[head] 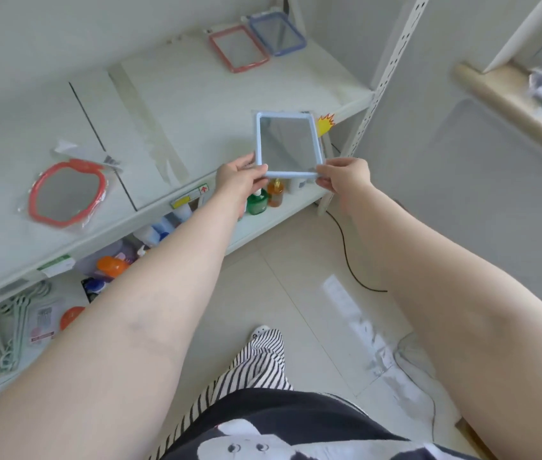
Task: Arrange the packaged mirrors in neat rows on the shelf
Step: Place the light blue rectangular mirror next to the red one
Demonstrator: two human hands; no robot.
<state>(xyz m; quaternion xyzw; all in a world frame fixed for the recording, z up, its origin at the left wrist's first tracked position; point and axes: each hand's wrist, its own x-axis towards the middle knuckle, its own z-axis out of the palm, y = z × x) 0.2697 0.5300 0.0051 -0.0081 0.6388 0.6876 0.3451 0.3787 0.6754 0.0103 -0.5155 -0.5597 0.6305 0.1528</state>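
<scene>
Pale-blue mirror [287,146] is pinched at its near corners by both hands [241,179], kept level over the shelf [196,104] edge for alignment.

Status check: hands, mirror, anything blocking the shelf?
Left hand and right hand pinch the light blue mirror. Held above shelf front edge. Nothing in the way.

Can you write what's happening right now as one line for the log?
hands: left and right hold light-blue mirror | place: over shelf front edge | state: not set down
</scene>
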